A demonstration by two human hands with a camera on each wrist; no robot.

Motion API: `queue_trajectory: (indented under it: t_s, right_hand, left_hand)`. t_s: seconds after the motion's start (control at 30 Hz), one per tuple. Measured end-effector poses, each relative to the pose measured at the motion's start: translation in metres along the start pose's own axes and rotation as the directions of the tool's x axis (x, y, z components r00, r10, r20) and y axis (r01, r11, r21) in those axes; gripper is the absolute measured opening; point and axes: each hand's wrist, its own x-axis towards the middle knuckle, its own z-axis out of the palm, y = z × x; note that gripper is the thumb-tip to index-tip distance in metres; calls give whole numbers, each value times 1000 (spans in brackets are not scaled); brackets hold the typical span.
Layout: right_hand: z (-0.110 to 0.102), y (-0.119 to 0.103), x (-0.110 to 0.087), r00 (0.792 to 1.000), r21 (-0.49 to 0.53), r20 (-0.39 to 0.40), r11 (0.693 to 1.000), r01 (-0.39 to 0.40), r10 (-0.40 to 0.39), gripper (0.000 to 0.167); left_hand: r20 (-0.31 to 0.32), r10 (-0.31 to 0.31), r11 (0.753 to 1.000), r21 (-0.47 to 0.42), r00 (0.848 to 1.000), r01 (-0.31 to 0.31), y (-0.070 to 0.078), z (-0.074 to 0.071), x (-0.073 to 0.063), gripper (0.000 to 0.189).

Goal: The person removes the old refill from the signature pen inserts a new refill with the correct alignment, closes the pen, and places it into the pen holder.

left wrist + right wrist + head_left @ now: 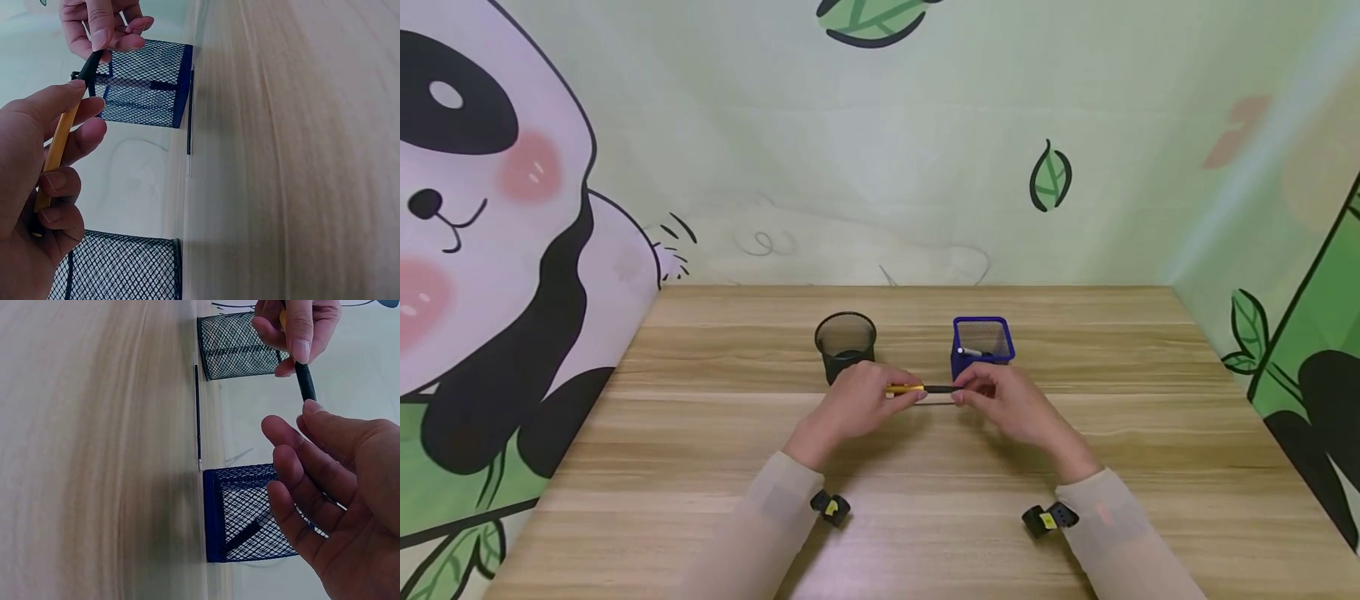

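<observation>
Between the two hands is a pen with a yellow barrel and a black end section, held nearly level over the table. My left hand grips the yellow barrel, its fingers curled round it in the left wrist view. The right hand pinches the tip of the black section between thumb and fingertips. A thin dark pen refill with a clear end lies on the table just beyond the hands.
A round black mesh pen holder stands behind the left hand. Behind the right hand is a square blue mesh pen holder, with a white and black pen leaning inside. A printed cloth wall rises at the table's back edge.
</observation>
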Motion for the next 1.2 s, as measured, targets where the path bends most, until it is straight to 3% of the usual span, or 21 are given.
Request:
queue_trajectory:
  t_s: [0.33, 1.2]
  right_hand:
    - [-1, 0, -1, 1000, 10, 18, 1000, -3, 3, 16]
    - [0, 4, 0, 998, -7, 44, 999, 45, -45, 25]
  left_hand:
    - [2, -10, 1000, 0, 1000, 10, 0, 2, 0, 28]
    - [0, 13, 1000, 8, 1000, -13, 0, 3, 2, 28]
